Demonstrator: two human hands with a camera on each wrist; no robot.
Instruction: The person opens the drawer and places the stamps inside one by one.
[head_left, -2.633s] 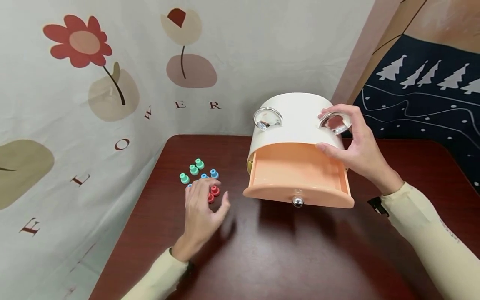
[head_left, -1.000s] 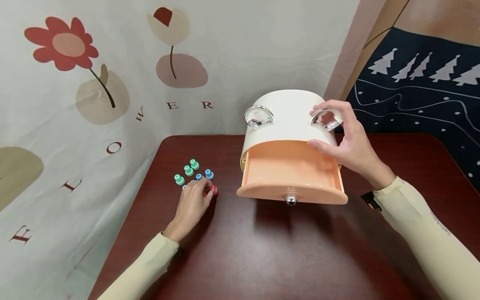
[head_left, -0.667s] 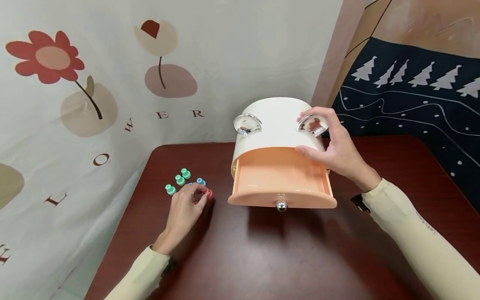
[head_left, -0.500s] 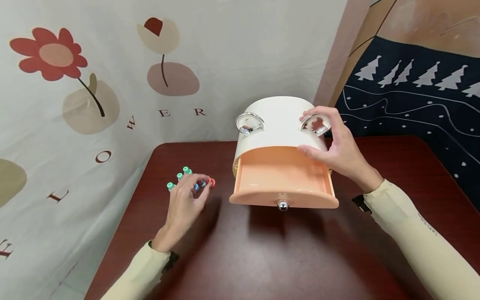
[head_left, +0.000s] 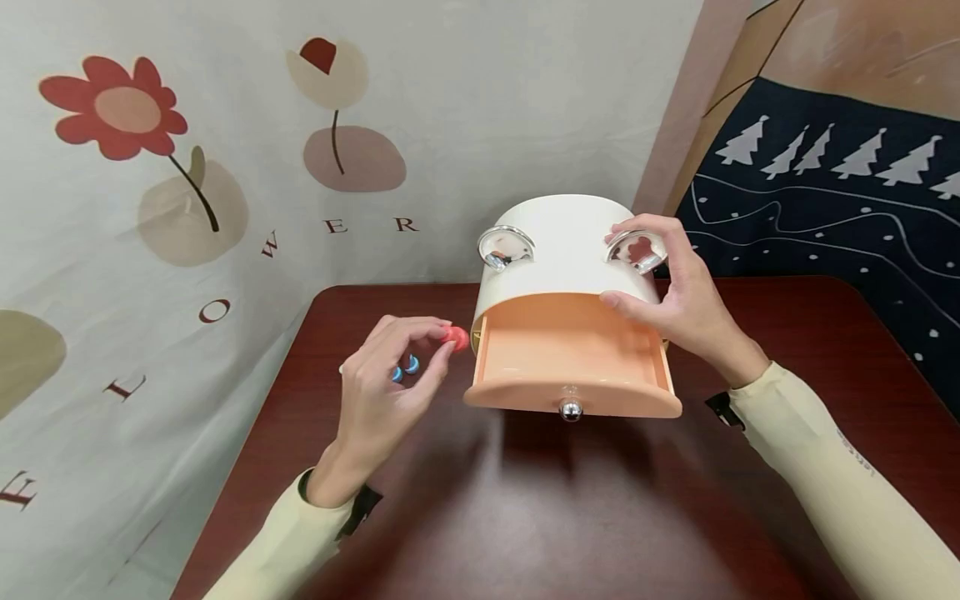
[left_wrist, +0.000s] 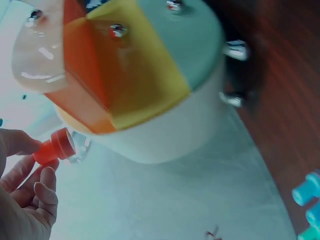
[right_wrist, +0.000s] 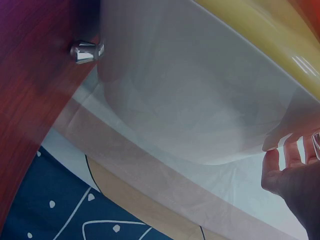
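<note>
My left hand (head_left: pixel 382 387) pinches a small red peg (left_wrist: pixel 59 146) between thumb and fingertips, just left of a white drawer box (head_left: pixel 573 229). The peg has a narrow body and a wider round end. The box's top drawer (head_left: pixel 573 342), peach-orange with a silver knob, is pulled out. With its thumb at the box's front top edge and its fingers behind the right silver ear-shaped ornament (head_left: pixel 639 252), my right hand (head_left: pixel 690 304) grips the box. Blue pegs (head_left: pixel 412 364) lie partly hidden behind the left hand.
Below the peach drawer, the left wrist view shows a yellow drawer front (left_wrist: pixel 145 75) and a green one (left_wrist: pixel 190 45), with silver feet (left_wrist: pixel 236 50) under the box. The dark red wooden table (head_left: pixel 480 517) ends at a printed cloth wall (head_left: pixel 442 125).
My left hand has closed on the red peg, lifted it from the group and carried it right toward the open drawer. The right hand keeps its grip on the box.
</note>
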